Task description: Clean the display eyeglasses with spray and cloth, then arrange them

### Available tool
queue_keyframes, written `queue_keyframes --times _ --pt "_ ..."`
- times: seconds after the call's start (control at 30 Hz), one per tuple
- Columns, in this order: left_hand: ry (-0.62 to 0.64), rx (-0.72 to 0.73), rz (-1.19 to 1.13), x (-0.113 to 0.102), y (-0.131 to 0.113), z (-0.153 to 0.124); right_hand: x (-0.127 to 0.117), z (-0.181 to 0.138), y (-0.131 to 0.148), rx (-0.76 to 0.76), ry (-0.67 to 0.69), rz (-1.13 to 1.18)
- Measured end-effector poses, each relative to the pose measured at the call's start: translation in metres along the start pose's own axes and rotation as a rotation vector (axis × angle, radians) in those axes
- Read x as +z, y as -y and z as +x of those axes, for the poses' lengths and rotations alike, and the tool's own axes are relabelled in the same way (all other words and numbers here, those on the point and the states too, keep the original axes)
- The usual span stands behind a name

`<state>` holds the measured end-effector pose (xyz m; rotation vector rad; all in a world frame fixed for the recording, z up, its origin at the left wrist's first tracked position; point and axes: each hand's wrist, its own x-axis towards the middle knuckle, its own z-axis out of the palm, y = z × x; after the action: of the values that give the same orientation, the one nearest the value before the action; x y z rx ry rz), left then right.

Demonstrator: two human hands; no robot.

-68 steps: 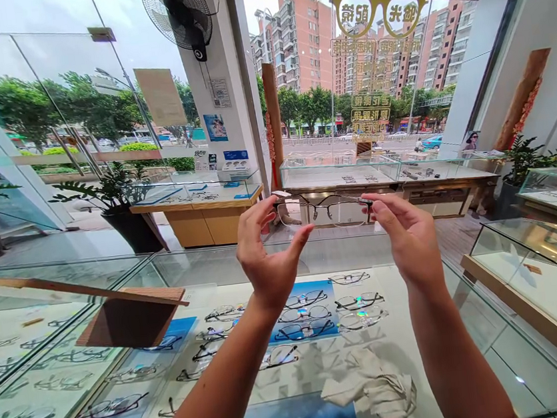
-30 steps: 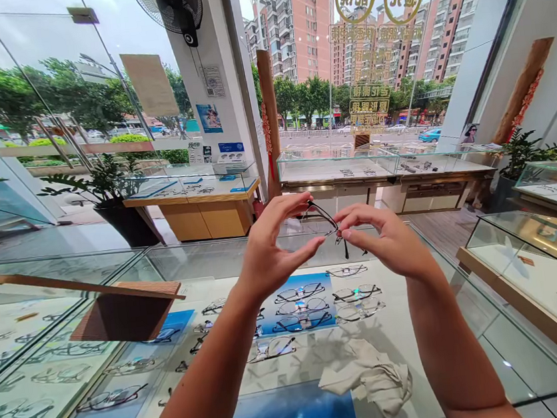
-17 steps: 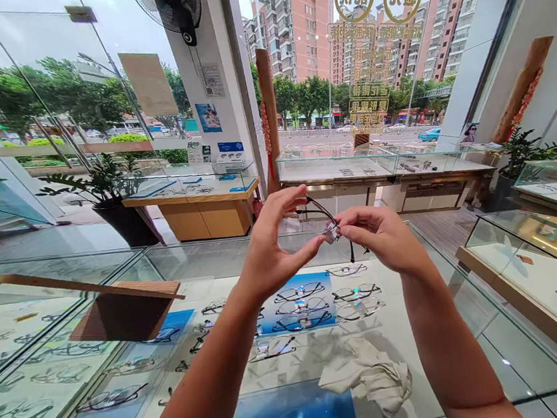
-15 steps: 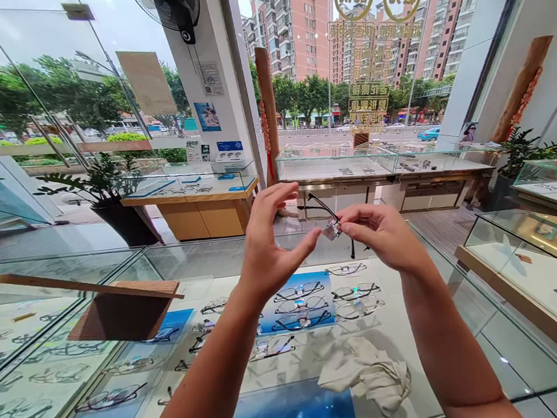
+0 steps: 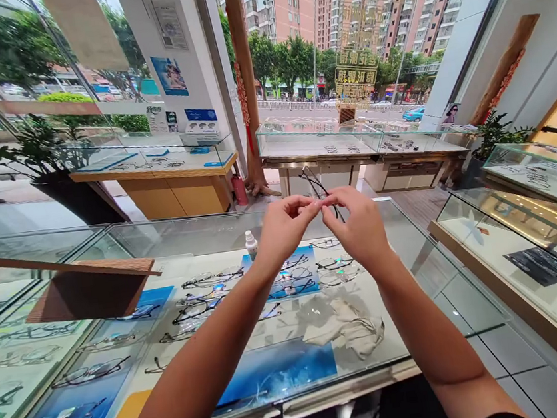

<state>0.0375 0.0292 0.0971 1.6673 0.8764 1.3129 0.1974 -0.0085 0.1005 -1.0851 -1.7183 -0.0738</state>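
Note:
A pair of dark-framed eyeglasses (image 5: 312,181) is held up over the far part of the glass counter, its temples pointing up and away. My right hand (image 5: 361,225) is closed on the eyeglasses from the right. From the left, the fingers of my left hand (image 5: 285,229) pinch at the same frame, and the fingertips of both hands meet. Most of the lenses and front are hidden behind my fingers. Below my hands, a crumpled beige cloth (image 5: 357,329) lies on the counter top, near rows of eyeglasses (image 5: 294,278).
A small white bottle (image 5: 251,245) stands beyond my left forearm. At left, a brown wooden stand (image 5: 89,291) rests on the glass display counter (image 5: 395,350). More display cases (image 5: 520,255) stand to the right and along the window. A potted plant (image 5: 70,192) is at the far left.
My left hand, open and apart before, has closed in and now pinches at the eyeglasses beside my right hand. The view has tilted down, and the white bottle shows now.

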Motion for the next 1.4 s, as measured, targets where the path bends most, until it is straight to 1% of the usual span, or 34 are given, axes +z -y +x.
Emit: queue_keyframes --times 0.07,0.17,0.27,0.3,0.37,0.43,0.47,0.53,0.63,0.7,0.8,1.03,1.17,1.4 --pt "0.037 -0.032 -0.010 0.005 0.011 0.005 -0.001 -0.011 -0.007 0.028 0.016 -0.003" --pt "0.079 -0.071 0.023 0.013 0.026 0.008 -0.002 -0.026 -0.022 0.122 0.033 0.054" --pt "0.091 -0.087 0.160 0.019 0.038 0.011 0.002 -0.037 -0.046 0.242 0.005 0.153" --pt "0.091 -0.080 0.244 0.020 0.043 0.012 0.004 -0.040 -0.057 0.288 -0.037 0.185" --pt "0.099 -0.052 0.440 0.021 0.051 0.014 0.010 -0.046 -0.084 0.396 -0.185 0.207" --pt "0.141 -0.020 0.635 0.021 0.060 0.015 0.014 -0.052 -0.113 0.478 -0.342 0.153" --pt "0.167 -0.005 0.723 0.022 0.065 0.015 0.015 -0.055 -0.126 0.507 -0.392 0.103" --pt "0.223 0.019 0.884 0.025 0.075 0.015 0.015 -0.059 -0.148 0.552 -0.415 0.022" --pt "0.313 0.020 1.086 0.034 0.089 0.014 0.015 -0.063 -0.167 0.599 -0.440 -0.018" --pt "0.374 -0.006 1.168 0.041 0.097 0.013 0.016 -0.063 -0.172 0.606 -0.440 -0.018" --pt "0.419 -0.026 1.220 0.052 0.108 0.012 0.020 -0.062 -0.174 0.577 -0.413 -0.014" --pt "0.487 0.031 1.284 0.067 0.122 0.001 0.026 -0.063 -0.170 0.568 -0.344 -0.002" --pt "0.486 0.058 1.288 0.073 0.132 -0.001 0.029 -0.063 -0.164 0.572 -0.298 0.002" --pt "0.463 0.058 1.218 0.080 0.146 0.001 0.035 -0.063 -0.155 0.573 -0.265 0.017"
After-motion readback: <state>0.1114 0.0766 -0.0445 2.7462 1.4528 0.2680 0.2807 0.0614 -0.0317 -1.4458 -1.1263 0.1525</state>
